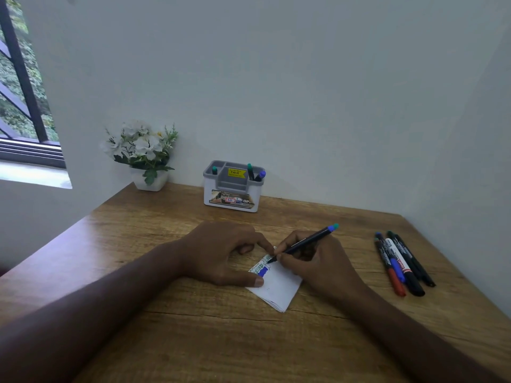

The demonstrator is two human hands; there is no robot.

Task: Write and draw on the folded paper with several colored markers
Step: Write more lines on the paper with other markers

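Note:
A small folded white paper (279,288) lies on the wooden table (193,327) at the centre, with green scribbles and a blue patch near its far left corner. My right hand (318,261) pinches a black marker (307,241) with a blue and green end; its tip touches the paper's far edge. My left hand (221,252) rests on the paper's left side, thumb and a fingertip pressing it down.
Several markers (401,264) lie side by side on the table at the right. A grey and white pen holder (233,189) with three markers stands at the back by the wall. A white flower pot (146,158) sits at the back left, near a window.

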